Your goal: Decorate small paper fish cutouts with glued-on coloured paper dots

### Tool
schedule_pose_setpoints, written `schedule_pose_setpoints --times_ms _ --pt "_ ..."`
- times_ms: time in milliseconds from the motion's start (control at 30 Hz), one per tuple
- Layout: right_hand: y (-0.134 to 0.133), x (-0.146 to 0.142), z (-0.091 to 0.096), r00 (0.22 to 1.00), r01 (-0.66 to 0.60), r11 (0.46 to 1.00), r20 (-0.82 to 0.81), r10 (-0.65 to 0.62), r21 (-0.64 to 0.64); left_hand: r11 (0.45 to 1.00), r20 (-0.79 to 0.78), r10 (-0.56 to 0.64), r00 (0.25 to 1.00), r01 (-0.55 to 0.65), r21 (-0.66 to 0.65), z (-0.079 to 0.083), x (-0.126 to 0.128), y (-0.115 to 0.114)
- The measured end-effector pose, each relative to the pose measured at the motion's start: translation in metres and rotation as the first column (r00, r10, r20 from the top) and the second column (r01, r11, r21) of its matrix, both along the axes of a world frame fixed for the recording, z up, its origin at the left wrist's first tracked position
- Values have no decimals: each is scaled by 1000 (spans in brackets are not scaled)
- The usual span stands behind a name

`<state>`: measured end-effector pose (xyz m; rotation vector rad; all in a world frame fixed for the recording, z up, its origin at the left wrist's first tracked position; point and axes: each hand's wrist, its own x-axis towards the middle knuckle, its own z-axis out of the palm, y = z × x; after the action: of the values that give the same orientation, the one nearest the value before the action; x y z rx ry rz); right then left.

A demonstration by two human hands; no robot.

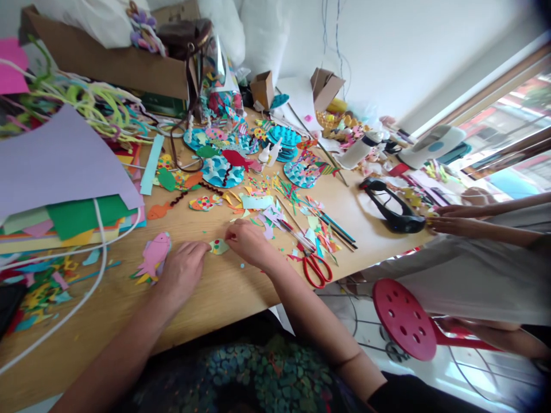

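Observation:
A small pale green paper fish (pixel 218 247) with coloured dots lies at the table's near side, between my two hands. The fingertips of my left hand (pixel 186 268) are closed on its left end. My right hand (pixel 248 243) is bent into a pinch at the fish's right end; whatever is between its fingertips is hidden. To the left of my left hand lies a pink paper fish (pixel 156 252) on top of other paper cut-outs. Red-handled scissors (pixel 317 269) rest near the table edge, to the right of my right forearm.
Paper scraps (pixel 271 218) and thin sticks (pixel 338 228) cover the middle. Behind are blue patterned discs (pixel 222 173) with paper fish and white glue bottles (pixel 274 152). A white cable (pixel 101 246) crosses the left side. Another person's hands (pixel 456 221) work at the right, beyond a red stool (pixel 404 318).

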<state>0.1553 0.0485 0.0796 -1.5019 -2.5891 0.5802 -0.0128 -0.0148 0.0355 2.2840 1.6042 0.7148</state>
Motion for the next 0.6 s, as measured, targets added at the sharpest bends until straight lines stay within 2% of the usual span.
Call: schedule_pose_setpoints --times_ms 233,333,433,600 --pt "3 9 -3 987 44 994 -150 -59 -101 999 -46 6 999 -4 33 -3 -1 1" --pt "1 8 -4 992 -23 999 -128 20 -24 998 -59 7 998 -3 57 -4 -1 1" --pt "-4 6 -6 993 -108 992 -37 110 65 997 -66 -1 998 6 75 -4 -1 2" --pt "-6 2 -13 989 -148 982 28 146 118 998 -68 -6 998 10 69 -3 0 1"
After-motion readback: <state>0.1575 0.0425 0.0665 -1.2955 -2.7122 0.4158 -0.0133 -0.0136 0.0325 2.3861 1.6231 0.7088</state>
